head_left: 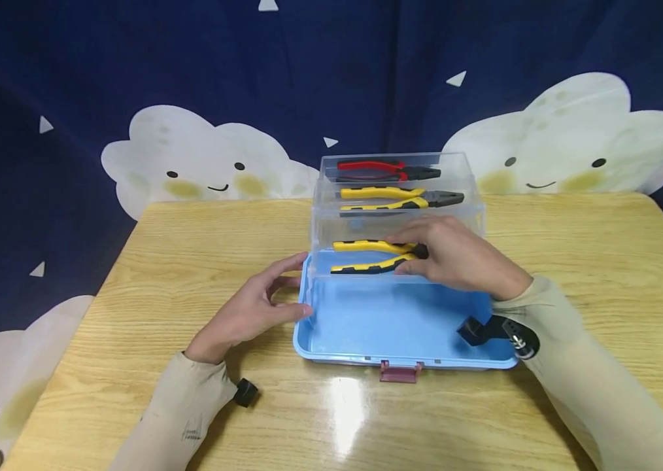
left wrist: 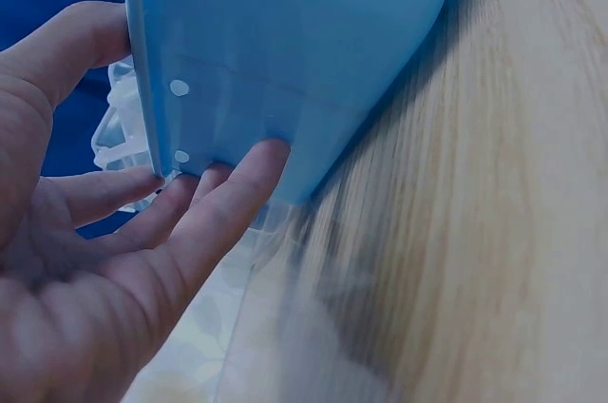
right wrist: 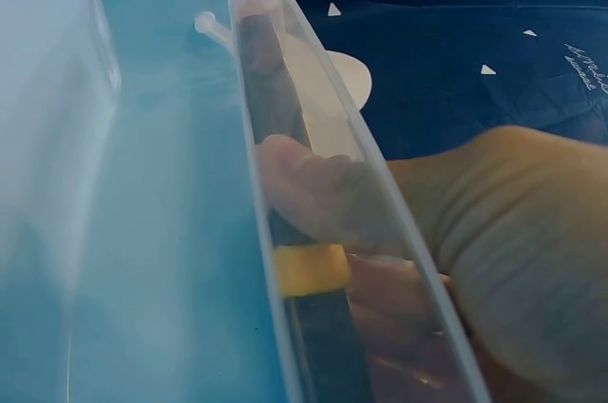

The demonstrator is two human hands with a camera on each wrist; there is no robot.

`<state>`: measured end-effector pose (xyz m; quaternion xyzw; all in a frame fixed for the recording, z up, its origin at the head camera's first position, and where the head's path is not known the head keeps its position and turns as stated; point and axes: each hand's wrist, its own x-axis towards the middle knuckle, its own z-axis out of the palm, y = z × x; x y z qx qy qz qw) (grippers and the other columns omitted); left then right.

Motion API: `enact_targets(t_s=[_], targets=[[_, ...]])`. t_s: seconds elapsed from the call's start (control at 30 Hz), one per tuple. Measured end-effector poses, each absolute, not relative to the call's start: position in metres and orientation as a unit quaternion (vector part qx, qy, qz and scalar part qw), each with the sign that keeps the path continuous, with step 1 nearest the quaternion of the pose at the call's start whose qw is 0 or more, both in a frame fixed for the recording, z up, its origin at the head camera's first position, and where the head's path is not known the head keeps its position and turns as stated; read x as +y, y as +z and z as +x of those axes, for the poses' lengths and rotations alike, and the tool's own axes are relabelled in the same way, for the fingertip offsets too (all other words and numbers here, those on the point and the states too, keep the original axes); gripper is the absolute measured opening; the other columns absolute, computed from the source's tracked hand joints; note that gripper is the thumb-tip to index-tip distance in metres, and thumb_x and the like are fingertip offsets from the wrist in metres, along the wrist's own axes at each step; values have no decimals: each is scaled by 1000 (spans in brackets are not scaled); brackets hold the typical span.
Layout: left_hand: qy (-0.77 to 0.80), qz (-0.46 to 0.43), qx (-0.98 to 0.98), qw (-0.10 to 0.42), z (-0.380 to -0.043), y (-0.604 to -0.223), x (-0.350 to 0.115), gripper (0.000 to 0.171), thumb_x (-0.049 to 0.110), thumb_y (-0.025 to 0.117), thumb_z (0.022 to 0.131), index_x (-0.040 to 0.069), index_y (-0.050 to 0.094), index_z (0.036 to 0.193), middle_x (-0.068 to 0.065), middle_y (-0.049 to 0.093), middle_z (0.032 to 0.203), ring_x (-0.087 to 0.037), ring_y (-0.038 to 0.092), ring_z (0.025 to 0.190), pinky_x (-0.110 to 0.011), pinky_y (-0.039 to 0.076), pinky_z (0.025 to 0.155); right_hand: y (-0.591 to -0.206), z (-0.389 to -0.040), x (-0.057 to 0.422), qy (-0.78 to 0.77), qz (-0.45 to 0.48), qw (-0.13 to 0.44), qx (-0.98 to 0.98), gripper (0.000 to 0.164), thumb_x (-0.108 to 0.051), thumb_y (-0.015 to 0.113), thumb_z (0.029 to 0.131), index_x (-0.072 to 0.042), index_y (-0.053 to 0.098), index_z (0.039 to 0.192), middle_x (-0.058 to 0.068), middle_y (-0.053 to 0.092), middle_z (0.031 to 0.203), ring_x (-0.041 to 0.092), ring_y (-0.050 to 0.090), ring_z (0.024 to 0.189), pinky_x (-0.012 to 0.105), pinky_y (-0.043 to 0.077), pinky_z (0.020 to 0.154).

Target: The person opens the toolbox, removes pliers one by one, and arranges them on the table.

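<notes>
My right hand reaches into the lower clear tray and grips yellow-and-black pliers near the pivot, handles pointing left. In the right wrist view, the thumb shows through the clear tray wall, lying over the dark part of the pliers. At the left end of the blue toolbox, my left hand rests spread against the side. The left wrist view has its fingers along the outer blue wall and its thumb at the rim. My right fingers hide much of the pliers' head.
Stepped clear trays rise behind the blue base. One holds larger yellow-and-black pliers, the top one red-and-black pliers. A maroon latch hangs at the box front. The wooden table meets a dark blue cloud-print curtain.
</notes>
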<state>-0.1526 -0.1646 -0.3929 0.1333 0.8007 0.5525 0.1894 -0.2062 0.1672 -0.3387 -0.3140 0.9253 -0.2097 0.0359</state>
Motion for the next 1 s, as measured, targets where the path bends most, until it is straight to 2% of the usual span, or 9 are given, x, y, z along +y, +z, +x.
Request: enact_targets(t_s=[0.2, 0.43, 0.77, 1.0], targets=[[551, 131, 802, 191, -152, -393, -164, 87, 20, 83, 89, 26, 35, 161, -2, 42, 163, -32, 52, 142, -33, 58, 97, -340, -207, 167, -219, -305, 28, 926, 50, -27, 88, 84, -17, 73, 131, 8, 75, 128, 26, 69, 115, 44, 56, 88], [563, 132, 793, 192, -152, -394, -164, 87, 18, 83, 89, 25, 35, 161, -3, 41, 164, -33, 52, 142, -32, 59, 99, -340, -207, 165, -229, -286, 26, 930, 53, -26, 92, 79, -18, 75, 129, 5, 77, 123, 19, 63, 95, 30, 47, 73], [576, 126, 783, 197, -152, -393, -164, 87, 15, 82, 89, 25, 35, 162, -3, 40, 164, -33, 51, 143, -29, 57, 103, -337, -207, 165, -232, -278, 14, 932, 55, -27, 93, 77, -17, 75, 128, 3, 77, 108, 16, 60, 79, 27, 46, 66], [584, 128, 775, 205, -152, -393, -164, 88, 13, 81, 90, 23, 33, 163, -9, 42, 161, -34, 58, 135, -23, 57, 98, -337, -207, 166, -239, -269, 9, 933, 53, -25, 94, 76, -17, 77, 125, 0, 75, 101, 13, 57, 72, 26, 45, 62]])
